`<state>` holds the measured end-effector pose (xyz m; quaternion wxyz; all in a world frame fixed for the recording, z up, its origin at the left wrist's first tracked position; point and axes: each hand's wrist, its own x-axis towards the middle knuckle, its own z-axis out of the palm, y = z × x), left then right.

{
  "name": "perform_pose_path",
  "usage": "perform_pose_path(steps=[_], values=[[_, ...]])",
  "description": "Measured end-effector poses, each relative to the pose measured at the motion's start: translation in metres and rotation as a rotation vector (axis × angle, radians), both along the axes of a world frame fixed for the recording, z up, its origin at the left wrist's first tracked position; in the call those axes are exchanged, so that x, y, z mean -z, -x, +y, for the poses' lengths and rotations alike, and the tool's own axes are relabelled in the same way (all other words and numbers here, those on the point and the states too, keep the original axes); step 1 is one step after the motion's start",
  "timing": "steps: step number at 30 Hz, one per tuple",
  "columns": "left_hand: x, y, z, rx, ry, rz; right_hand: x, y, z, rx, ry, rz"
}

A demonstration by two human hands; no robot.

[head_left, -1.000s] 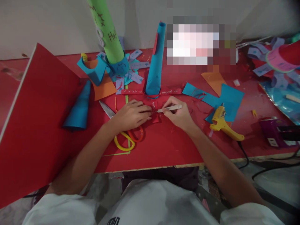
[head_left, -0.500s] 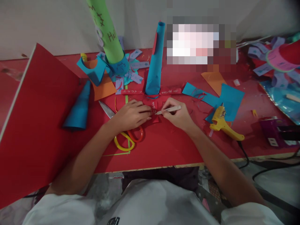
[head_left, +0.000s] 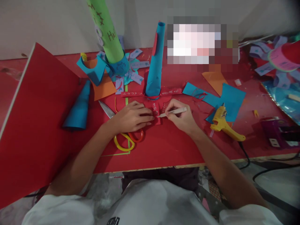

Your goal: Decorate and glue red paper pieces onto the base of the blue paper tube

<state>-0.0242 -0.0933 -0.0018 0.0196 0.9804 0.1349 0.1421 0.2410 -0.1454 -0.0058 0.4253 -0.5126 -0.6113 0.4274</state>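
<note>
My right hand [head_left: 181, 118] grips a white pen [head_left: 176, 111], its tip at a red paper strip [head_left: 155, 107] with white handwriting. Fingers stretched flat, my left hand [head_left: 133, 117] rests on the left edge of that strip. The strip joins the base of a tall blue paper tube [head_left: 155, 65], which stands just beyond my hands. More written red strips spread left and right from the base. Partly under my left hand and wrist lie scissors [head_left: 124, 147] with yellow and red handles.
A yellow glue gun [head_left: 220, 120] lies on blue paper [head_left: 234, 98] at right, its cord over the table edge. At left are a red board [head_left: 35, 118] and a blue cone [head_left: 78, 109]. A green tube [head_left: 107, 34] stands behind. A purple object [head_left: 276, 132] is far right.
My right hand and the pen have shifted slightly right and down along the strip. The fingers of my left hand have moved a little, staying on the paper.
</note>
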Motion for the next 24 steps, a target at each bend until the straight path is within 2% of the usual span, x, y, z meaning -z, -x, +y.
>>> perform_pose_path(steps=[7, 18, 24], values=[[0.0011, 0.0001, -0.0017, -0.013, 0.058, 0.009, -0.0018, -0.0009, -0.0002, 0.069, -0.033, 0.066], [0.0028, -0.0011, -0.0015, -0.008, 0.095, -0.016, -0.0010, 0.0004, -0.0012, -0.084, -0.035, -0.103], [0.0031, -0.0011, -0.0014, -0.010, 0.096, 0.006, -0.0011, 0.0007, -0.0010, -0.047, -0.045, -0.119]])
